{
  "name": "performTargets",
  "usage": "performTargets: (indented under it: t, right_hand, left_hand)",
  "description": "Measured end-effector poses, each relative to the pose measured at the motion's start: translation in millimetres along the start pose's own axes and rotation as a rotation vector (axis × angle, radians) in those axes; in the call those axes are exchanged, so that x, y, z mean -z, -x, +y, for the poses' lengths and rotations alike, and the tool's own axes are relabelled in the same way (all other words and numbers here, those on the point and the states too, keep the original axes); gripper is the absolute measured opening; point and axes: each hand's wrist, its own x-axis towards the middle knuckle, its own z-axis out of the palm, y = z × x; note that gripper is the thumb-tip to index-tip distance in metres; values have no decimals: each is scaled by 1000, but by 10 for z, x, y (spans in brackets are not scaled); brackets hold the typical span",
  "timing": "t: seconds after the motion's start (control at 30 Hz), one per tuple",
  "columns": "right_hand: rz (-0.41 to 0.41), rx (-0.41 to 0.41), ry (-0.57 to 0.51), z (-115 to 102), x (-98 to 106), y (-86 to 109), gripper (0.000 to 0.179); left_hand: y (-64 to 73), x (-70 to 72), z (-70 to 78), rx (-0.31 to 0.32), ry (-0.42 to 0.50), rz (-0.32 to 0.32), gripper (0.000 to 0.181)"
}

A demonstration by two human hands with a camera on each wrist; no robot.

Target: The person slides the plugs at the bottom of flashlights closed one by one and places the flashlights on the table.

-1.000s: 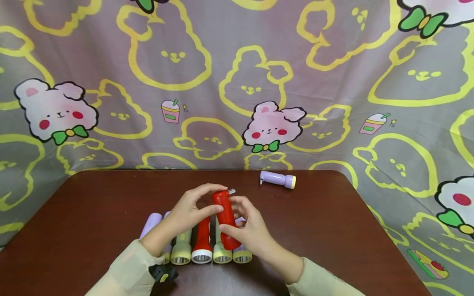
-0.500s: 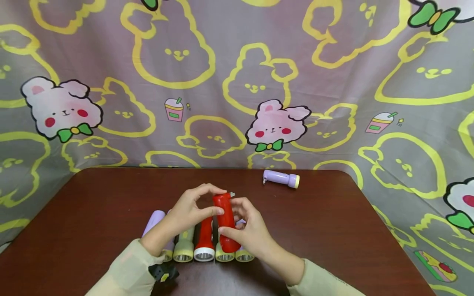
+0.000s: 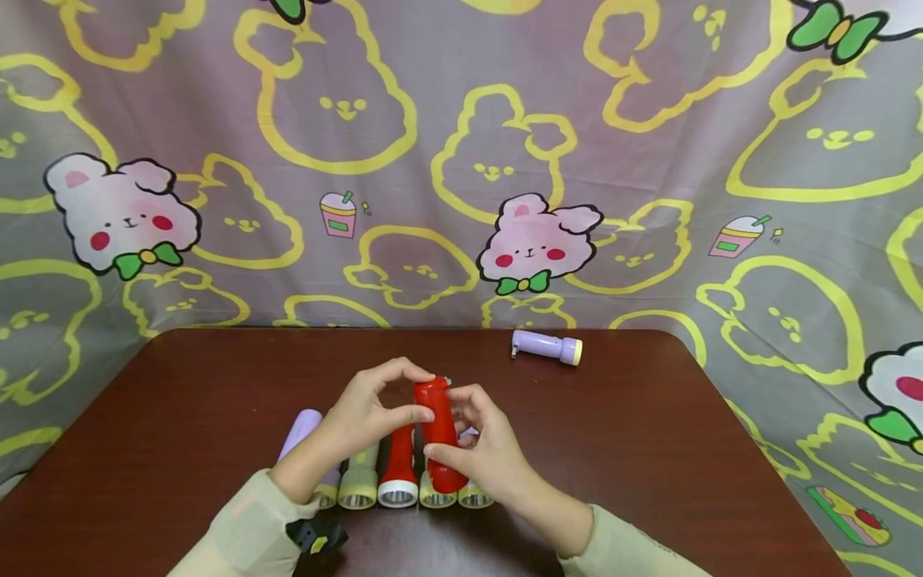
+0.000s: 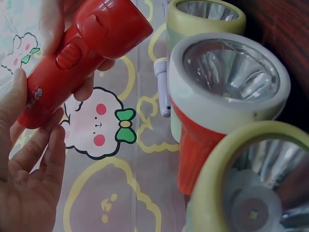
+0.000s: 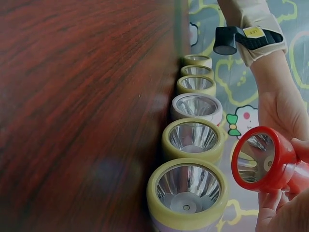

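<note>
A red flashlight is held up above the table, tail end up and lens end down, with a small metal plug sticking out at its tail. My left hand pinches the tail end, thumb on the body and a fingertip over the top. Around the lower body curl the fingers and thumb of my right hand. In the left wrist view its ribbed switch shows, and in the right wrist view its round reflector does.
Below the hands lies a row of flashlights: purple ones, green ones and a red one with a white rim. Another purple flashlight lies at the back of the brown table. A patterned curtain hangs behind.
The metal plug at the red flashlight's tail sticks out less than one second ago. Both hands keep their hold with hardly any movement; the head view has shifted slightly.
</note>
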Motion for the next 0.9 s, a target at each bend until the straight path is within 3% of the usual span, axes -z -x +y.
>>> performTargets:
  t: [0.4,0.9]
  right_hand:
    - [12,-29,-7,-23,11,11,54]
    - [-4,-8,31,-15,23,15,53]
  left_hand:
    - [9,-9,25,22,-27,18,33]
    - [30,-33,36,-19,-25,40,34]
